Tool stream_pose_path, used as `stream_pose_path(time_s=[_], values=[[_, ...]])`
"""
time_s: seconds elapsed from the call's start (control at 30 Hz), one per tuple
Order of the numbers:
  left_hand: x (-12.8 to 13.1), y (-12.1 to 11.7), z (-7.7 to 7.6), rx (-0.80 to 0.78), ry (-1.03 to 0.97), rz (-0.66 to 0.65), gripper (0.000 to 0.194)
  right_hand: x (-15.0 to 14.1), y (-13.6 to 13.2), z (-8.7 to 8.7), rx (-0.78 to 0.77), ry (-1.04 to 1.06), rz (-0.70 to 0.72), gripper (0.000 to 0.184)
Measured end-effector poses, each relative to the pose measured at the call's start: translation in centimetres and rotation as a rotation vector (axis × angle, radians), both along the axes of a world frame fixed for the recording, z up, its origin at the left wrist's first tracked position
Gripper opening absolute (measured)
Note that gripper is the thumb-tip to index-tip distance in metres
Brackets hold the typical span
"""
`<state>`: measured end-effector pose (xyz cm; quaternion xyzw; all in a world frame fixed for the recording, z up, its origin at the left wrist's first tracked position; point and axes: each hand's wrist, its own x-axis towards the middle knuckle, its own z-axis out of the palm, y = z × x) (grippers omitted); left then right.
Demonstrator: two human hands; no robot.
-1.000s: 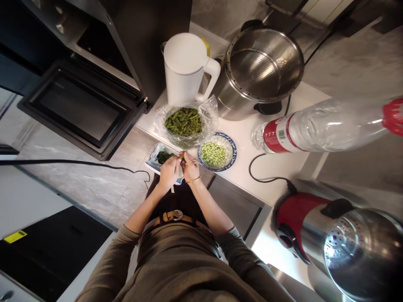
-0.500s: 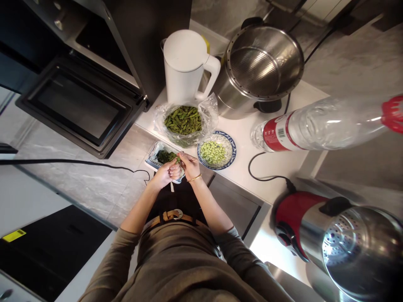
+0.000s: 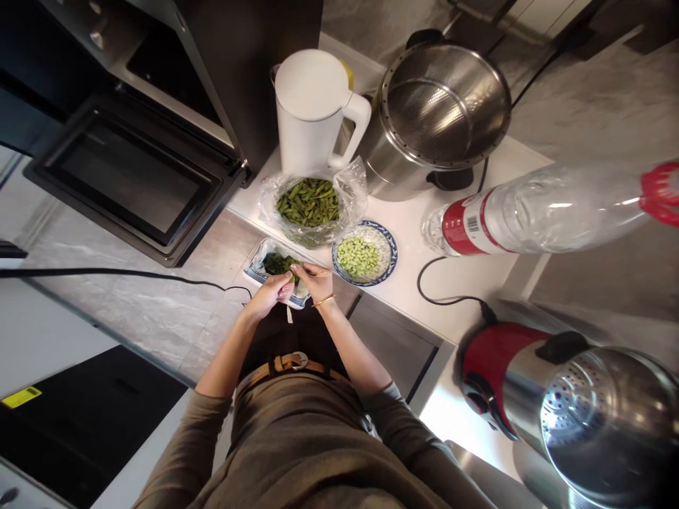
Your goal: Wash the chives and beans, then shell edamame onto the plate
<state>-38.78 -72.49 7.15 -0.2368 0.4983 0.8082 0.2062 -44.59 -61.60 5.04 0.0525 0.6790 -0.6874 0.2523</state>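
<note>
Over a small lined bin (image 3: 257, 277), my left hand (image 3: 269, 295) and my right hand (image 3: 317, 283) meet at the fingertips. Both are closed, pinching a green edamame pod (image 3: 293, 276) that their fingers mostly cover. Dark green pod shells (image 3: 276, 264) lie in the bin just beyond the hands. To the right, a blue-rimmed plate (image 3: 393, 256) carries a layer of shelled edamame beans (image 3: 358, 256). Behind the bin, a clear plastic bag (image 3: 354, 189) stands open, full of whole edamame pods (image 3: 308, 203).
A white jug (image 3: 305, 134) and a large steel pot (image 3: 392, 166) stand at the back of the counter. A big plastic bottle (image 3: 562, 208) and a red-and-steel appliance (image 3: 493, 367) are on the right. An oven door (image 3: 132, 177) hangs down at the left.
My left hand has drawn slightly left and down, its fingers curling. My right hand has turned its fingers leftward over the bin. Bag and plate have stayed in place.
</note>
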Motion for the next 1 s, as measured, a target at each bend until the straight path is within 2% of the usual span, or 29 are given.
stream_pose_path(time_s=[0.07,0.13,0.27,0.33,0.37,0.43,0.53,0.6,0.7,0.77,0.83,1.0], values=[[-0.1,-0.4,0.4,-0.079,0.041,-0.046,0.057,0.1,0.0,-0.4,-0.018,-0.061,0.004,0.045],[-0.3,-1.1,0.8,-0.093,0.053,-0.052,0.056,0.1,-0.2,-0.6,-0.071,-0.150,0.016,0.042],[-0.8,-3.6,0.8,-0.028,0.019,0.104,0.053,0.0,0.1,-0.9,-0.173,-0.351,0.158,0.040],[-1.0,-5.1,0.1,-0.097,0.004,0.185,0.052,0.0,0.5,-1.4,-0.204,-0.423,0.193,0.039],[-1.1,-5.7,-0.4,-0.186,-0.012,0.192,0.051,0.0,0.6,-1.7,-0.223,-0.449,0.177,0.038],[-1.2,-6.3,-1.6,-0.443,-0.050,0.076,0.049,-0.1,0.8,-2.3,-0.269,-0.493,0.081,0.035],[-1.3,-5.6,-3.3,-0.888,-0.126,-0.317,0.046,-0.1,0.7,-2.9,-0.335,-0.568,-0.077,0.030],[-1.3,-4.4,-4.2,-1.139,-0.212,-0.523,0.045,-0.2,0.5,-3.0,-0.359,-0.604,-0.118,0.027],[-1.0,-2.6,-4.8,-1.368,-0.256,-0.630,0.044,-0.2,0.1,-2.8,-0.378,-0.639,-0.177,0.023],[-0.7,-1.7,-4.8,-1.457,-0.163,-0.610,0.041,-0.2,-0.1,-2.7,-0.384,-0.676,-0.241,0.021],[-0.4,-1.1,-4.4,-1.518,-0.042,-0.533,0.038,-0.3,-0.3,-2.6,-0.383,-0.692,-0.285,0.020],[-0.3,0.1,-3.3,-1.572,0.132,-0.373,0.037,-0.5,-0.8,-2.8,-0.386,-0.667,-0.305,0.016]])
